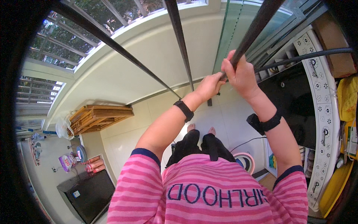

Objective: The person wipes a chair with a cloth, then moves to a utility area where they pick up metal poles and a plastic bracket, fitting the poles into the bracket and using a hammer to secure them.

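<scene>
A thick dark pole slants down from the upper right edge to my two hands. My right hand is closed round it, thumb up along its side. Just below and to the left, my left hand is closed round its lower part. The pole's lower end is partly hidden by my hands, and a short dark piece shows under them. Two more dark poles, a middle one and a left one, run down toward the floor near the wall. Each wrist wears a black band.
A folded wooden rack leans by the left wall with a plastic bag at its end. A black box-shaped thing stands lower left. On the right are a flower-patterned cabinet, a dark bar and a pink-rimmed basin.
</scene>
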